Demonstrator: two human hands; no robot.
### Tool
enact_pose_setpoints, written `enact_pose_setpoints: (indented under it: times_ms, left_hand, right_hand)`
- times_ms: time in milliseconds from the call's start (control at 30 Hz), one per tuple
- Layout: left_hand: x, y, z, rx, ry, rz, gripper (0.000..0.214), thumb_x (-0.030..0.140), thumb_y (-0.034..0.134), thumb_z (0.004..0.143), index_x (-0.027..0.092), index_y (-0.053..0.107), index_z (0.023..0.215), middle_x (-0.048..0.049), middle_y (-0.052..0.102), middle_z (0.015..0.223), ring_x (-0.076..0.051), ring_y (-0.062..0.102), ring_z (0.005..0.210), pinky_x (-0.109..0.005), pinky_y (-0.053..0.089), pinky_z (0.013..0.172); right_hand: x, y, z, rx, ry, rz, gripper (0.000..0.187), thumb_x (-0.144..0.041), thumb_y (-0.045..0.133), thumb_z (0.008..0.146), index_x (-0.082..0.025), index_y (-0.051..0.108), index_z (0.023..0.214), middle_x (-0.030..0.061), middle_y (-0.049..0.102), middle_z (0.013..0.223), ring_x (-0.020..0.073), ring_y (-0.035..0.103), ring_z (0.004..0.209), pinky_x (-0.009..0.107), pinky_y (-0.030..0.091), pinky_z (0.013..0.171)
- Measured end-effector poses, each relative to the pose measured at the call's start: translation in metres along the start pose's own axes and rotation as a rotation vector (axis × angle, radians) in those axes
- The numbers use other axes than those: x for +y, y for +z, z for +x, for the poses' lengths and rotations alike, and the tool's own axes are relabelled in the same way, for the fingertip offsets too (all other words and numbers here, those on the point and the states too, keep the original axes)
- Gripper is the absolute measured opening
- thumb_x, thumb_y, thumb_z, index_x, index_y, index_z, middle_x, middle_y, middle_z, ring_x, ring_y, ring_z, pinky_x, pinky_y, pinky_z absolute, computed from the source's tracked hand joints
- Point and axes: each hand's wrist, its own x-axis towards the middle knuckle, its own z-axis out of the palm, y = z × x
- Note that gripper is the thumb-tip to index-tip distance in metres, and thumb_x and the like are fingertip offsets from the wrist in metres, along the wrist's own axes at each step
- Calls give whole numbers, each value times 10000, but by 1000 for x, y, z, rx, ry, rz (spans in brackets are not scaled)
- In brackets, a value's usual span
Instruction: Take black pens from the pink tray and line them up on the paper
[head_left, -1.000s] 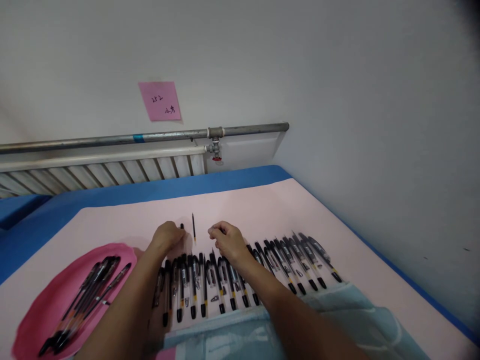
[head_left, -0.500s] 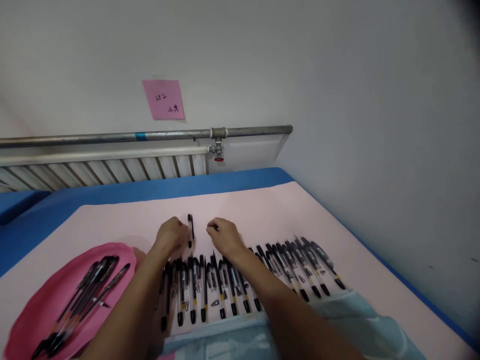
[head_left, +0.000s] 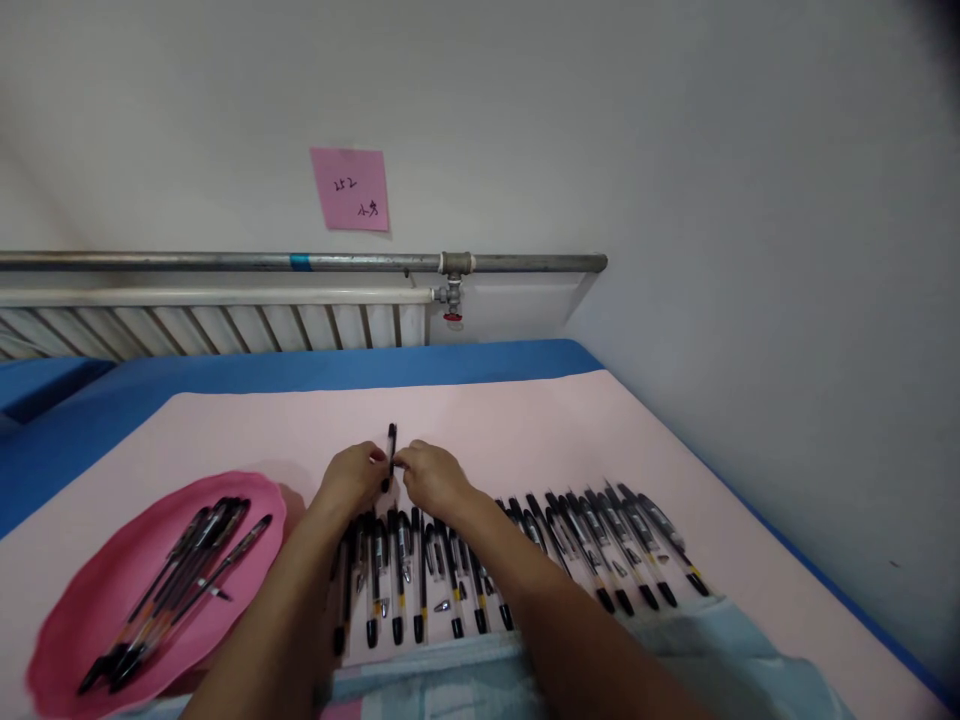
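A slim pen (head_left: pixel 391 458) with dark ends stands nearly upright in view between my hands. My left hand (head_left: pixel 351 480) pinches it from the left side. From the right, the closed fingertips of my right hand (head_left: pixel 436 476) meet the pen near its middle; any small part between them is hidden. Below the hands, partly covered by my forearms, lies a row of disassembled pens (head_left: pixel 397 590): clear barrels with black ends, black caps and small metal tips.
At the left, a pink tray (head_left: pixel 82 590) holds a bundle of pens (head_left: pixel 180 580). Light blue cloth (head_left: pixel 442 680) lies along the near edge. Pink covering (head_left: pixel 517 425) spreads over the blue-edged table, with a radiator (head_left: pixel 285 325) and pipe behind and a wall at right.
My right hand has moved left, from apart to touching the pen. The thin refill seen beside the barrel no longer shows separately. The view has shifted slightly.
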Motion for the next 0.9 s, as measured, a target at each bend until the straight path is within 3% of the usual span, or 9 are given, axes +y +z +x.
enact_pose_setpoints:
  times_ms: [133,333,467,667,900]
  left_hand:
    - [-5,2,0,-20,-13,0,295,311,511,833,161,537,1086,-67,582,1071,-176,585,888,-375,497,747]
    - [-7,5,-2,-3,5,27,303,311,511,832,163,534,1095,-71,574,1092,-182,580,909,-385,493,762]
    - [-5,6,-5,23,22,61,291,309,514,830,165,542,1081,-69,576,1091,-184,577,920,-389,487,774]
    - [-3,6,-6,22,45,68,283,309,513,832,165,547,1072,-65,584,1073,-177,583,899,-377,492,760]
    - [-2,4,-7,32,49,89,269,310,513,831,164,557,1053,-62,591,1058,-175,584,894,-375,490,763]
  right_hand:
    - [-1,2,1,38,88,151,233,-153,494,727,-218,656,882,40,650,909,177,579,870,268,416,778]
    - [8,-2,8,161,254,286,284,-206,462,762,-190,606,1006,59,646,961,184,585,881,311,455,782]
    - [13,-2,10,166,212,359,439,-128,463,720,-205,540,1145,48,601,1100,163,574,954,283,457,823]
    - [15,5,11,196,147,304,464,-14,458,660,-182,577,1076,71,508,1212,178,481,1106,300,381,940]
    - [13,6,7,184,60,99,277,-26,435,719,-178,589,891,71,552,995,174,497,972,299,384,873]
